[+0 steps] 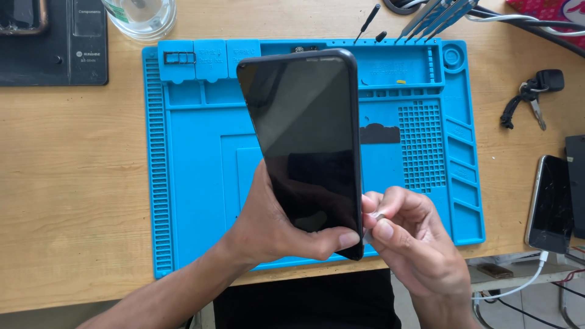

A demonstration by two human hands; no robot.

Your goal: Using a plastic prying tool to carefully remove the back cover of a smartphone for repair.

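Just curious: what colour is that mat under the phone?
Bright blue mat, clearest in the head view.

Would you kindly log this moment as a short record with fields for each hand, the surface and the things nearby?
left hand: left hand grips the black phone from behind, screen dark, tilted upright over the mat
right hand: right hand pinches a small silvery piece against the phone's lower right edge
surface: blue work mat on a wooden desk
nearby: second phone on a white cable at the right; keys; tools at the mat's top edge
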